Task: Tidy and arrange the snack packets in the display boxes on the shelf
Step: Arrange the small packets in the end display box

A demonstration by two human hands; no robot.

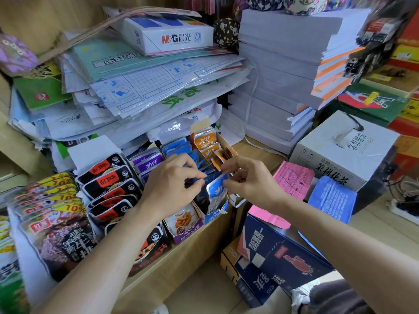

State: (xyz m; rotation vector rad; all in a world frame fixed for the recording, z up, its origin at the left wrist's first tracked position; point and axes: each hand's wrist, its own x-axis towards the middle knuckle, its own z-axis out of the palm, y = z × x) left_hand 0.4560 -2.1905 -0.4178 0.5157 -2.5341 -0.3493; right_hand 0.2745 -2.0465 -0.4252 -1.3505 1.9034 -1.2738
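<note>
- Head view: a blue snack packet (pixel 216 189) stood upright at the front of the blue display box (pixel 215 215) on the shelf (pixel 181 257), probably so it could be squared with the row behind.
- The left hand (pixel 172 182) and right hand (pixel 247 177) each pinched its top edge narrowly between thumb and forefinger.
- The purple display box (pixel 188 232) sat just left of it, and orange packets (pixel 205 141) were behind on the right.
</note>
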